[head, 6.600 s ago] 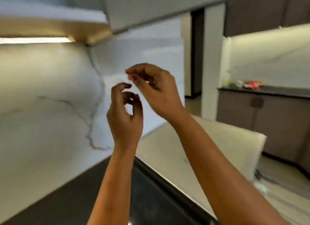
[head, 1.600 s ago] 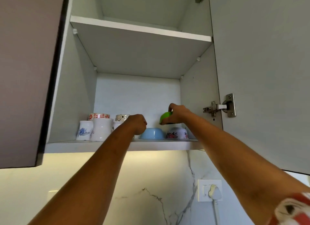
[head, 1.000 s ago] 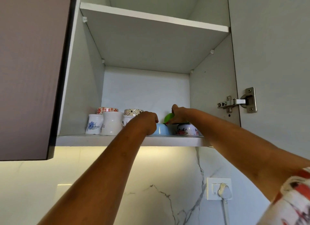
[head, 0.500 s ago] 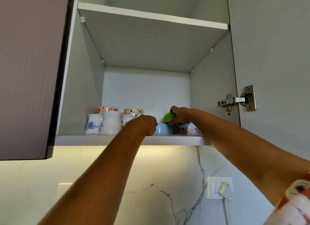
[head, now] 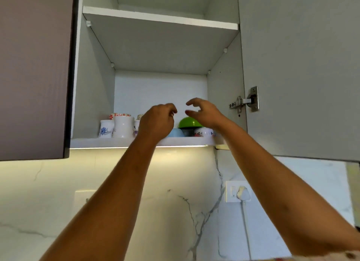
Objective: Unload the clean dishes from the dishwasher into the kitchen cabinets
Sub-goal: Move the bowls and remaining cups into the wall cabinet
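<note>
Bowl point(head: 190, 122), green and upside down, sits on the cabinet shelf point(head: 97, 143) between my two hands, just under my right fingertips. My right hand point(head: 204, 112) hovers over it, fingers spread and relaxed, gripping nothing. My left hand point(head: 157, 122) is loosely curled and empty. Mugs point(head: 123, 126) stand left of it.

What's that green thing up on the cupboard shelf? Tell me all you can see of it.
The green bowl is bright, smooth and glossy, plastic by its look. It lies upside down, dome up, above the lower shelf, perched on a pale blue bowl and a flowered white bowl. The right hand hovers at its right edge, fingers spread, not gripping it. Its rim is in shadow.
</note>
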{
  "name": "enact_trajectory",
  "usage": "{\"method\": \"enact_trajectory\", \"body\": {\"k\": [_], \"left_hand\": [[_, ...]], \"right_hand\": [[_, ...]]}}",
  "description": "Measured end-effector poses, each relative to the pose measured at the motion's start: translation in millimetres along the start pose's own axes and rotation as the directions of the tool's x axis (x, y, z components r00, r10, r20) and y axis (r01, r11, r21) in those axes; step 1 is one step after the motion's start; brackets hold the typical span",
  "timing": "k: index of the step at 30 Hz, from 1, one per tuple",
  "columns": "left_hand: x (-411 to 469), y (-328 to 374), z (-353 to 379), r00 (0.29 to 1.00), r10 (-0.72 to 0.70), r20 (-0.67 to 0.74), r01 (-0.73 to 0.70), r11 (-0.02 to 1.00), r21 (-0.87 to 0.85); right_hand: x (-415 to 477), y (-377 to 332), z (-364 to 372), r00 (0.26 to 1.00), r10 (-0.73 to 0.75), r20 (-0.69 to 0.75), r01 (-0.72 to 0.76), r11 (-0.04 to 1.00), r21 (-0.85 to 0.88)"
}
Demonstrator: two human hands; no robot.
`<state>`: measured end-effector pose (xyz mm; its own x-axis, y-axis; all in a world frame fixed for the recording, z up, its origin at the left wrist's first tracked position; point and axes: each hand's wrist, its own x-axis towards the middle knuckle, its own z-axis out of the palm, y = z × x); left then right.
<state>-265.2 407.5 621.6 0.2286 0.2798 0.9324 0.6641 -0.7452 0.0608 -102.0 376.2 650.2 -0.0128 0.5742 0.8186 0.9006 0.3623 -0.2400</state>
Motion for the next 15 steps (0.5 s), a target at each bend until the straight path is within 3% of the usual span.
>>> {"method": "enact_trajectory", "body": {"k": [5, 7, 11, 15], "left_hand": [[-59.6, 44.9, 22.2, 0.978, 0.133, -0.158, -0.143, 0.988, -0.055], [-90.4, 57.7, 39.0, 0.976, 0.101, -0.192, -0.117, 0.990, -0.077], [-158.3, 83.7, 64.7, 0.982, -0.006, -0.189, -0.011, 0.996, -0.087], [-235.9, 123.9, 89.3, 0.996, -0.079, 0.030, 0.084, 0.973, -0.217]], "right_hand": [[-95.4, -12.8, -2.1, 0.952, 0.037, -0.304, 0.048, 0.962, 0.267], [-133.2, -7.3, -2.3, 0.932, 0.087, -0.353, 0.037, 0.944, 0.329], [-204.6, 9.0, -3.4, 0.948, 0.219, -0.232, -0.101, 0.895, 0.434], [-288.1, 36.2, -2.1, 0.931, 0.339, -0.136, -0.262, 0.878, 0.399]]}}
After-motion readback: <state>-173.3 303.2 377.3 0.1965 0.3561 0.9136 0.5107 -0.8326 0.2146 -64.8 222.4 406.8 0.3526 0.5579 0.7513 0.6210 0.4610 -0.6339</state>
